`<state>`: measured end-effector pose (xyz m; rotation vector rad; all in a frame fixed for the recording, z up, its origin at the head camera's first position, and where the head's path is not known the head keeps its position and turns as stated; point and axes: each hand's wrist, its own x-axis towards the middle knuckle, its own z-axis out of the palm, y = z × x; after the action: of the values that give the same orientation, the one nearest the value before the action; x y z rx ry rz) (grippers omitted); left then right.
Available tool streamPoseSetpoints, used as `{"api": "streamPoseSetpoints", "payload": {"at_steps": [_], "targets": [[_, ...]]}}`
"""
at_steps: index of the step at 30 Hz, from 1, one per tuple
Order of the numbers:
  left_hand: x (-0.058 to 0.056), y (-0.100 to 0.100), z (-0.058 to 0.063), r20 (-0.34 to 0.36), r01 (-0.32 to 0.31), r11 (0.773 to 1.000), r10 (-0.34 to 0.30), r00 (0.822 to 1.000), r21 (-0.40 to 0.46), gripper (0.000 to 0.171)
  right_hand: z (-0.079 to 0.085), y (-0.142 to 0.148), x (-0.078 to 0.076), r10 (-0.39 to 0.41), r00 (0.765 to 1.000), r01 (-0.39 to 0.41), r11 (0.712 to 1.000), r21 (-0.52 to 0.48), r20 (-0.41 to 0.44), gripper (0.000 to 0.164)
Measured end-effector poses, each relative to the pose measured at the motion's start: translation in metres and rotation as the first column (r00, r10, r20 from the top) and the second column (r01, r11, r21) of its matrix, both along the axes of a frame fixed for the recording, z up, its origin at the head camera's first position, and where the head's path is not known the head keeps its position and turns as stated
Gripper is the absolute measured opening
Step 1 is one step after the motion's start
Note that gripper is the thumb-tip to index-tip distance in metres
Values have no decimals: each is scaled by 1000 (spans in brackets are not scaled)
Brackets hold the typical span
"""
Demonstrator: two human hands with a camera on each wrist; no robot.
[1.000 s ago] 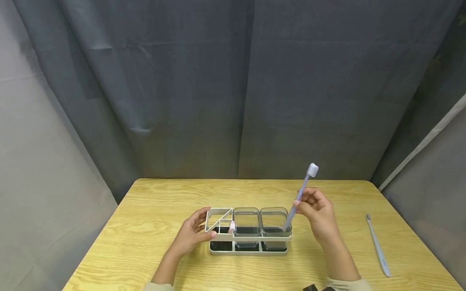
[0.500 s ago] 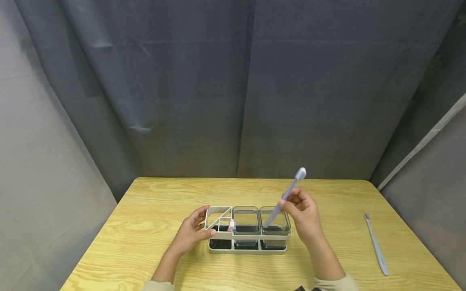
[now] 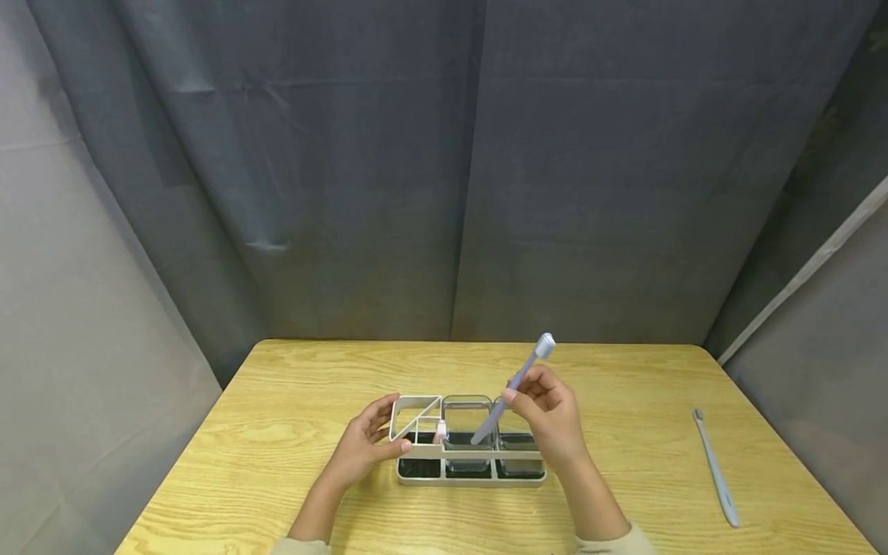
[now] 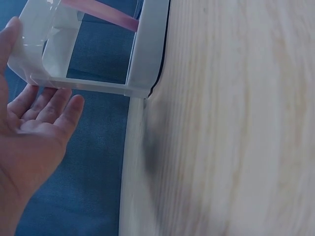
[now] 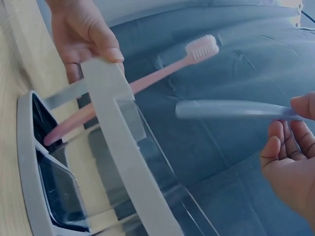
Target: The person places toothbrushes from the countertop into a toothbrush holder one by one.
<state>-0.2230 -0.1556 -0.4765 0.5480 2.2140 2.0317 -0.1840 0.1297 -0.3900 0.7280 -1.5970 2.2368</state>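
Observation:
A white toothbrush holder (image 3: 426, 451) with a dark base stands on the table, two clear cups (image 3: 458, 401) set in its middle and right places. My left hand (image 3: 354, 451) holds the holder's left end, thumb in front and fingers behind. A pink toothbrush (image 5: 162, 74) leans in a small slot of the divided left section. Between thumb and fingers, my right hand (image 3: 553, 424) pinches a purple toothbrush (image 3: 521, 375), tilted with its bristles up and to the right. In the right wrist view, its handle end hangs free beside the holder's upper frame.
A light blue toothbrush (image 3: 717, 470) lies on the wooden table (image 3: 333, 362) to the right, its head pointing away from me. Grey curtains (image 3: 361, 193) hang behind the table and at both sides.
My right hand has moved left with the purple toothbrush, from the right cup toward the middle cup, and slightly lower. The left hand and the holder have stayed in place.

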Motion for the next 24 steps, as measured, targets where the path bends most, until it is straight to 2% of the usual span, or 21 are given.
{"api": "streamPoseSetpoints", "payload": {"at_steps": [8, 15, 24], "targets": [[1, 1, 2, -20, 8, 1000, -8, 1000, -12, 76, -8, -10, -2, 0, 999, 1, 1000, 26, -34, 10], [0, 2, 4, -9, 14, 1000, -14, 1000, -7, 76, -9, -22, -4, 26, 994, -28, 1000, -14, -105, 13], [-1, 0, 4, -14, 24, 1000, -24, 1000, -8, 77, -16, -38, -7, 22, 998, -18, 998, 59, -62, 13]]}}
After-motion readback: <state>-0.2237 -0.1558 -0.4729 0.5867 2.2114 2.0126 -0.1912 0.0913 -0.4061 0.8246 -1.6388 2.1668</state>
